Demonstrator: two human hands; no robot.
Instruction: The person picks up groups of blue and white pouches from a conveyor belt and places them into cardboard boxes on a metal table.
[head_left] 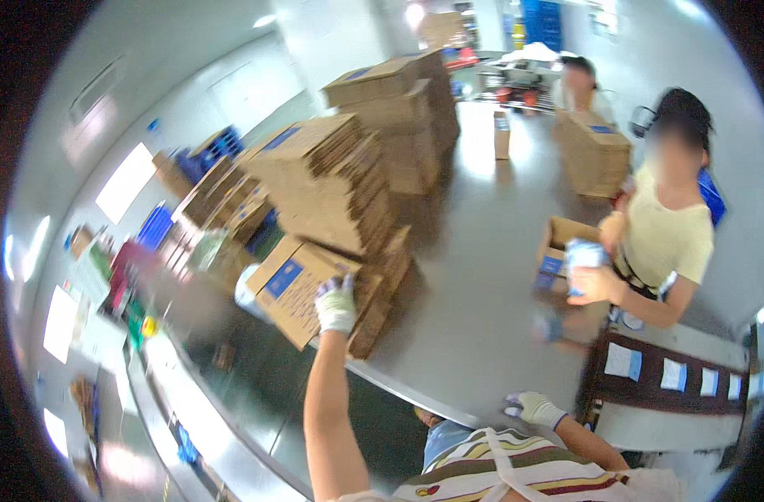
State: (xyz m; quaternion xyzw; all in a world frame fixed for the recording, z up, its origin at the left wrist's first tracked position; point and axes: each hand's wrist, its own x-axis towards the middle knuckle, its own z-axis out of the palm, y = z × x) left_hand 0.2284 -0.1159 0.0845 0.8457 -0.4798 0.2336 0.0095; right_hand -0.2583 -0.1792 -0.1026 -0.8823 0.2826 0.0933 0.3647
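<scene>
My left hand [336, 308], in a white glove, grips the right edge of a flat-folded cardboard carton [294, 289] with a blue label. The carton tilts over the table's left edge, beside a low stack of folded cartons [380, 301]; its underside and my thumb are hidden. My right hand [537, 408], also gloved, rests on the near edge of the grey metal table [457, 318]. Its fingers are apart, holding nothing.
Tall stacks of folded cartons [332, 176] line the table's left side. Across the table, a co-worker [671, 217] holds a blue-and-white packet [584, 255] by an open carton [566, 234]. A dark conveyor [650, 368] carries several packets at right. Another person [576, 88] stands farther back.
</scene>
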